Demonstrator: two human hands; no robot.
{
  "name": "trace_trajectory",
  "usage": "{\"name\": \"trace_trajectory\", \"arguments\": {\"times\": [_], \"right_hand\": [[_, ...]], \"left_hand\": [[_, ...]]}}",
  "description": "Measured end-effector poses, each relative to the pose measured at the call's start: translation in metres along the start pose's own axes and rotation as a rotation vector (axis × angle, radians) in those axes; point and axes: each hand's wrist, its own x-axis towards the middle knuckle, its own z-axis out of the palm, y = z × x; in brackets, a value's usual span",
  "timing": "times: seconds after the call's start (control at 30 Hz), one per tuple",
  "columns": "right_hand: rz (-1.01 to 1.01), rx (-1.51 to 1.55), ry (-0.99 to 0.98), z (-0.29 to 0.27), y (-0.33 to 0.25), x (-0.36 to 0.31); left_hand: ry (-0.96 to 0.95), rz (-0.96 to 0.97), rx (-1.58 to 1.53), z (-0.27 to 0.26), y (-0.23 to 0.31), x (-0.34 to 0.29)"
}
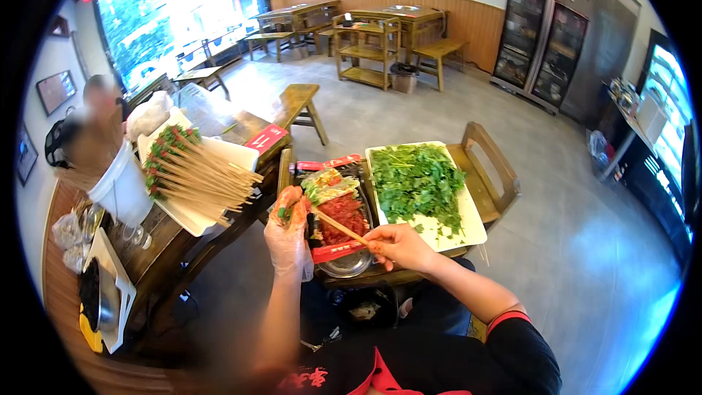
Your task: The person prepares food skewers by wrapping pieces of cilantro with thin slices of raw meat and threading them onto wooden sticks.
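My left hand (287, 235), in a clear plastic glove, is closed at the tip of a bamboo skewer, with red meat and a bit of green leaf showing between the fingers. My right hand (401, 246) is bare and grips the lower part of that bamboo skewer (340, 227), which slants up to the left. Under the hands is sliced red meat (342, 218) in red-edged packaging (336, 252), with a clear bag of pale green food (330, 186) at its far end. Right of it, a white tray (472, 228) carries a heap of leafy green herbs (417, 179).
On the left table, a white tray (245, 157) bears many skewers (201, 172) tipped with meat and greens. Beside it stand a white bucket (121, 186) and a red number sign (267, 139). A wooden chair (486, 175) stands right; a blurred person (102, 113) is far left.
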Motion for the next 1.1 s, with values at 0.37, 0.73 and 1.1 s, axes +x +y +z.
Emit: {"name": "trace_trajectory", "arguments": {"times": [0.37,0.73,1.1], "right_hand": [[-0.542,-0.604,0.256,0.043,-0.078,0.121],[-0.935,-0.733,0.314,0.183,-0.125,0.339],[-0.892,-1.301,0.148,0.215,-0.111,0.343]], "left_hand": [[0.282,0.225,0.039,-0.074,0.056,-0.002],[0.343,0.204,0.035,-0.14,0.08,-0.026],[0.41,0.093,0.088,-0.151,0.087,-0.036]]}}
